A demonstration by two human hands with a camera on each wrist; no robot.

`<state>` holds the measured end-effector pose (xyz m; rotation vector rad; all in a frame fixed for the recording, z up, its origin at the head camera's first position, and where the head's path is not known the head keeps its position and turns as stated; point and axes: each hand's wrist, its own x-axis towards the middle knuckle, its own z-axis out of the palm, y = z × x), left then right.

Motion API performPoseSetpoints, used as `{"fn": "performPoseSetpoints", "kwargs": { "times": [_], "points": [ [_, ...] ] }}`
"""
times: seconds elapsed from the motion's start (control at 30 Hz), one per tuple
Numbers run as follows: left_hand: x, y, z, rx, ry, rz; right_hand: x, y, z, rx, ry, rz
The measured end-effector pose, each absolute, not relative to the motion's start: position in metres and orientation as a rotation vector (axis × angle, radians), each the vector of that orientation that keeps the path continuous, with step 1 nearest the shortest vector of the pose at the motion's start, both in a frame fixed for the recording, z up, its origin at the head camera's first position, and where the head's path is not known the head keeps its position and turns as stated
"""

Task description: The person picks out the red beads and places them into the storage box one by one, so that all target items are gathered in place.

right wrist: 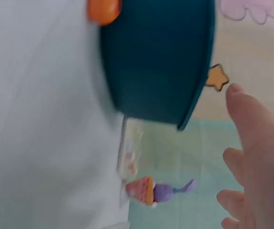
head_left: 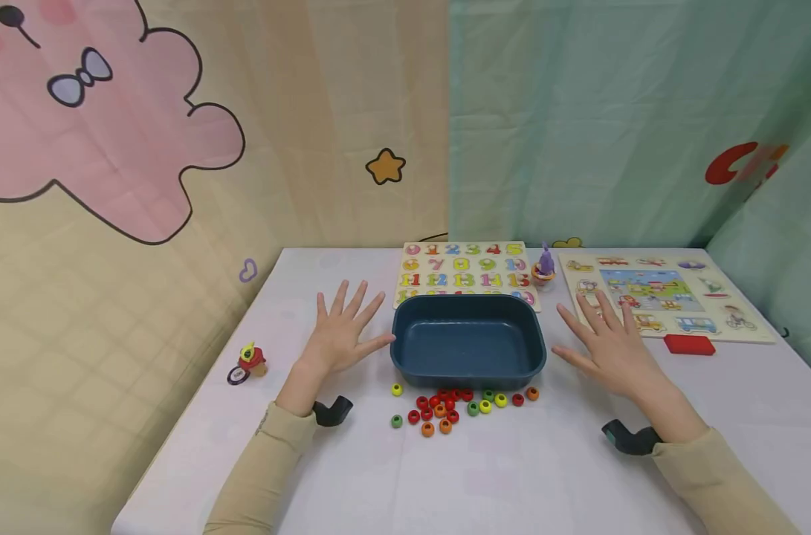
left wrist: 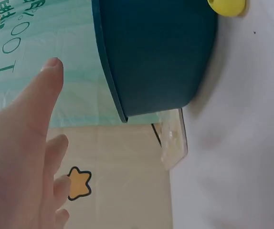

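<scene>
A dark blue rectangular bin (head_left: 468, 375) stands on the white table, with bare floor showing inside it. My left hand (head_left: 338, 338) is spread just left of the bin, fingers straight, holding nothing; in the head view its thumb tip appears at the bin's left edge, though the left wrist view shows the thumb (left wrist: 51, 81) apart from the wall. To the right, my right hand (head_left: 609, 353) is spread with nothing in it. Several round beads with holes lie in front of the bin: red beads (head_left: 427, 414), green beads (head_left: 473, 409), yellow beads (head_left: 485, 406) and orange beads (head_left: 445, 426).
Behind the bin lies a number puzzle board (head_left: 461, 267). A purple-topped toy figure (head_left: 544, 265) stands beside it. At right are a picture puzzle board (head_left: 740, 286) and a red block (head_left: 689, 344). A small red and yellow toy (head_left: 252, 360) sits at left.
</scene>
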<state>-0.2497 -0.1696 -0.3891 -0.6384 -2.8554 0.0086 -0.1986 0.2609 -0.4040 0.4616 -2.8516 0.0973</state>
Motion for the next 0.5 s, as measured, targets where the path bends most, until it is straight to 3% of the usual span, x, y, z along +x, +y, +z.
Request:
{"fn": "performPoseSetpoints", "kwargs": {
  "times": [0.3, 0.5],
  "points": [
    [-0.224, -0.153, -0.401, -0.903, -2.865, -0.598, -0.175, 0.233, -0.395, 0.455, -2.712, 0.774],
    [-0.219, -0.138, -0.429, -0.801, -2.878, -1.178, -0.16, 0.222, -0.406, 0.798, -2.485, 1.333]
  ]
}}
